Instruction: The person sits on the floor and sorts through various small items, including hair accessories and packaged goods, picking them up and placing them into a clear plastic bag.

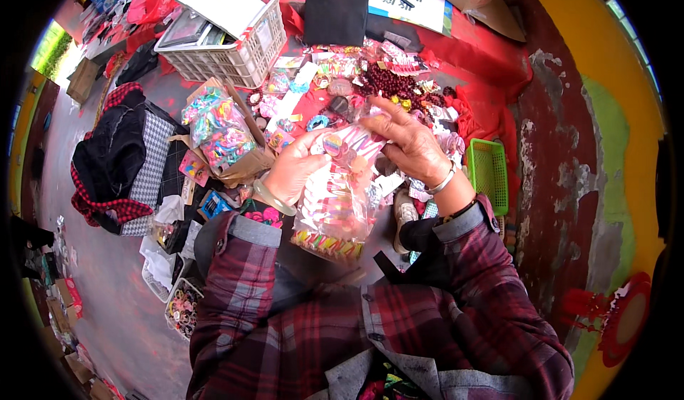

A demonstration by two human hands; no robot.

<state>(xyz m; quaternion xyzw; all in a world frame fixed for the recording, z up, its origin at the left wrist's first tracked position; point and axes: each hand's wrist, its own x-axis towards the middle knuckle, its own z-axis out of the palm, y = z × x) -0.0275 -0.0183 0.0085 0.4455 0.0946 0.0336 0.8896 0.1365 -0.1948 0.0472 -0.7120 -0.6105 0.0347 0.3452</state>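
nearest you, the clear plastic bag with pink-and-white contents (331, 208) hangs before your chest. your left hand (291, 175) is clamped on its left edge; your right hand (415, 147) bends at its top, though i cannot tell whether it pinches. a loosened left grip could drop it; a hard tug could tear the film, scattering contents toward the green plastic basket (486, 175) at right or the dark red beads (392, 83) farther off.

Daylight whitens the upper-left opening (53, 48) and glints off the plastic bag (331, 204), while the yellow wall (605, 51) curves.
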